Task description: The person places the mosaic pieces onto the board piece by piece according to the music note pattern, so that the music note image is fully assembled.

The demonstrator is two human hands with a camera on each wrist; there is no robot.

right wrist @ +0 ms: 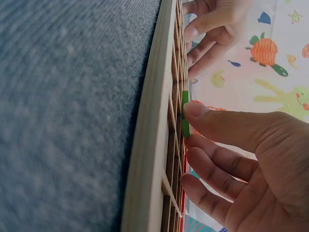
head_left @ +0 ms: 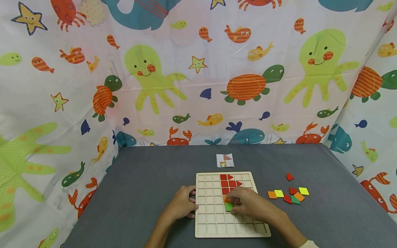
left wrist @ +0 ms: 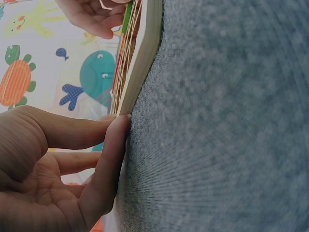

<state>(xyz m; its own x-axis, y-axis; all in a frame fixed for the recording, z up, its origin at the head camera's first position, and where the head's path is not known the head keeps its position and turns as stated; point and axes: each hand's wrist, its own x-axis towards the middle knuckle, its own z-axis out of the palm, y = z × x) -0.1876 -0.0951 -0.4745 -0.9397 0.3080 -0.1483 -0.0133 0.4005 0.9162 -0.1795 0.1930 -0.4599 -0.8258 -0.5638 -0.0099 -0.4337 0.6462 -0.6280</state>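
Note:
A wooden grid board lies on the grey table. Red square and triangular tiles fill cells in its upper middle, with an orange tile below them. My right hand is over the board, its thumb and fingertip at the edges of a green tile. The tile sits slightly proud of the grid in the right wrist view; the hand partly covers it in the head view. At the board's left edge, my left hand grips the rim between thumb and finger.
A small printed card showing a coloured grid pattern lies behind the board. Loose red, orange, yellow and green tiles lie to the board's right. A curtain with sea animals hangs around the table's back and sides.

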